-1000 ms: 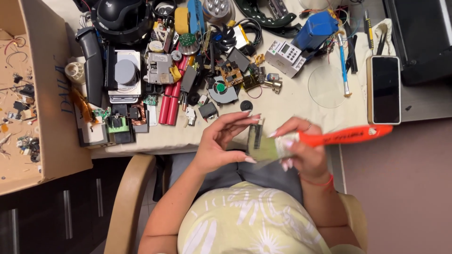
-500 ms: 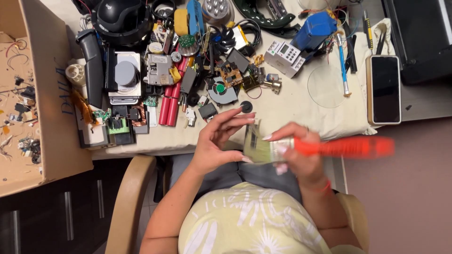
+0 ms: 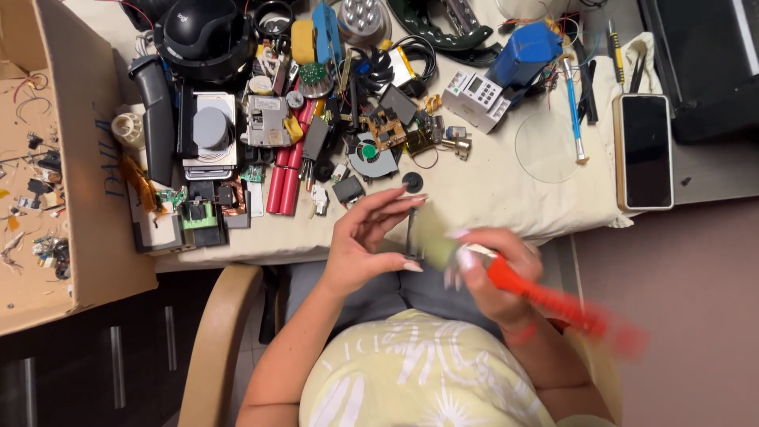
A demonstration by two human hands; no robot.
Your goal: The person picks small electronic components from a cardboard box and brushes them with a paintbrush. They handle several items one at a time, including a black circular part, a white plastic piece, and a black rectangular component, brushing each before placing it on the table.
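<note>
Since before, our right hand (image 3: pixel 494 273) swung the gripped orange tool (image 3: pixel 553 300) down-right, blurred, long axis diagonal, while our open left hand (image 3: pixel 368 245) touches the small part (image 3: pixel 423 237) between both hands.

orange tool (image 3: pixel 553 300) now swings down-right instead of level; right hand (image 3: pixel 490 269) rotates, green part (image 3: pixel 433 236) blurs with motion
</note>
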